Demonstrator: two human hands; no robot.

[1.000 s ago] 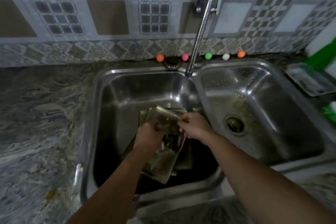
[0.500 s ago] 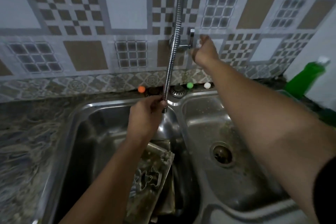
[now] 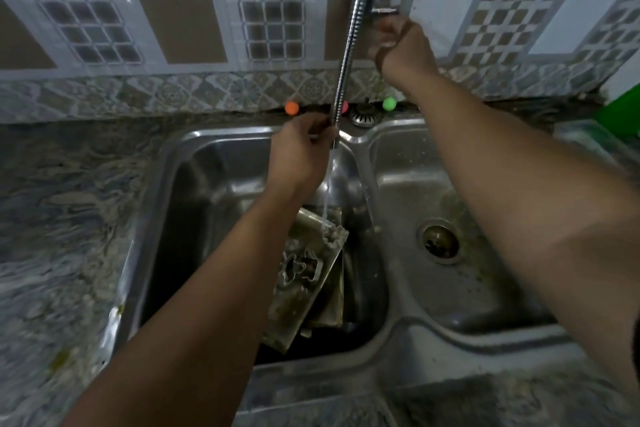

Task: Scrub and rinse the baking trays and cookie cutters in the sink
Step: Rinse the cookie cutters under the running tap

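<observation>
Right, water is running: a thin stream [image 3: 327,199] drops from the end of the flexible metal faucet hose [image 3: 351,35] and lands on the near corner of the stacked baking trays [image 3: 304,302] in the left basin [image 3: 207,191] of the steel double sink. The left hand [image 3: 301,152] has its grip wrapped round the bottom end of that hose, fingers curled on the nozzle, holding it over the left basin. Up at the wall, the right hand [image 3: 401,42] sits just under the tap handle [image 3: 384,11]; its fingers are curled, blurred, and I cannot tell whether that grip is actually grasping the handle or merely touching it.

Down in the left basin the trays lie tilted, leaning one over another, grimy and wet. A cookie cutter [image 3: 299,269] in an animal-like outline rests on the top tray, and another with a scalloped edge [image 3: 333,236] sits right where the stream hits.

Over in the right basin [image 3: 485,288], the drain [image 3: 440,241] is open and specks dot the steel. Along the back ledge sit an orange ball [image 3: 292,108], a pink one half hidden behind the hose, and a green ball [image 3: 389,103], with a strainer plug [image 3: 363,114] between them. Marbled counter [image 3: 69,218] runs off to the left, patterned wall tiles [image 3: 183,28] behind, and a green bottle [image 3: 623,113] peeks in at the right edge.
</observation>
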